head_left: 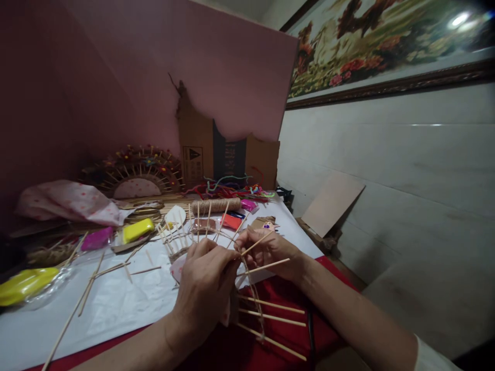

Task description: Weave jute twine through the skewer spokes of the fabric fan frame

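Note:
A half-made fan of thin wooden sticks (216,226) radiates from a small round base, with twine woven between the sticks. My left hand (204,286) is closed over its middle, fingers curled on the sticks and twine. Just to the right, my right hand (266,250) pinches the weave among the sticks. More sticks (270,322) of the same piece poke out below my wrists, over a red cloth.
White paper (127,304) covers the table, with loose sticks (96,278), yellow (138,230) and pink (96,238) packets, a twine spool (216,205) and coloured pipe cleaners (232,189). A finished decorated fan (137,172) leans at the back by a cardboard box (228,157). A tiled wall stands to the right.

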`<state>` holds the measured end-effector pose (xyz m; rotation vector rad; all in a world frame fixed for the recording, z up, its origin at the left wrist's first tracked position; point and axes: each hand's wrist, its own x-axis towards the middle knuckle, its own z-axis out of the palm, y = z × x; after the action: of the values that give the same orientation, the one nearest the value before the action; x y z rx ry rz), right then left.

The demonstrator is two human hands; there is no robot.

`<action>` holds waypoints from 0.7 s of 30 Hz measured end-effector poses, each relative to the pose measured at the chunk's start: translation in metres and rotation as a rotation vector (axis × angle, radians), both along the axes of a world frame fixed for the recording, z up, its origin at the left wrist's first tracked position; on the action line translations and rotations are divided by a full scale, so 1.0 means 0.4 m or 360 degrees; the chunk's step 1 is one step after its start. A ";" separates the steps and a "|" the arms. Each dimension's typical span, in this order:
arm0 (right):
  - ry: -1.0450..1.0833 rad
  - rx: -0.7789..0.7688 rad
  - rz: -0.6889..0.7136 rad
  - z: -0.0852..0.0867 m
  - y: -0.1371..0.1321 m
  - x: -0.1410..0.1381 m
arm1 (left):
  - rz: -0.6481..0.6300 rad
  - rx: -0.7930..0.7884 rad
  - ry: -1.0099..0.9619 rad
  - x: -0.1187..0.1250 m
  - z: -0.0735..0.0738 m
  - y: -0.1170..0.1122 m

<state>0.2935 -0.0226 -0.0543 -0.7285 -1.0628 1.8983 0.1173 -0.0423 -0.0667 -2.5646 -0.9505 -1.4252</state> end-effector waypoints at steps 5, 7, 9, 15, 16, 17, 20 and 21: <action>0.0008 0.0080 0.0008 0.001 -0.002 -0.001 | -0.0066 0.0046 -0.0005 -0.004 -0.006 0.004; 0.0008 0.0108 0.0002 0.002 -0.003 -0.002 | -0.0081 0.0049 -0.0011 -0.005 -0.007 0.004; 0.0005 0.0109 0.0005 0.004 -0.004 -0.003 | -0.0089 0.0038 -0.0017 -0.006 -0.008 0.004; -0.0033 0.0165 0.0021 0.010 -0.005 -0.015 | -0.0095 0.0021 -0.0017 -0.004 -0.011 0.003; -0.0013 0.0168 0.0015 0.010 -0.004 -0.019 | -0.0097 0.0026 -0.0014 -0.004 -0.011 0.003; 0.0008 0.0163 0.0012 0.010 -0.004 -0.023 | -0.0097 0.0031 -0.0010 -0.003 -0.011 0.003; 0.0067 0.0126 0.0004 0.010 -0.002 -0.034 | -0.0094 0.0051 -0.0001 -0.004 -0.012 0.003; 0.0086 0.0108 0.0004 0.010 -0.002 -0.036 | -0.0095 0.0057 0.0006 -0.004 -0.013 0.004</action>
<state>0.2789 -0.0235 -0.0504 -0.6338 -1.0893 1.8645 0.1157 -0.0408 -0.0718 -2.5896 -0.8472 -1.4380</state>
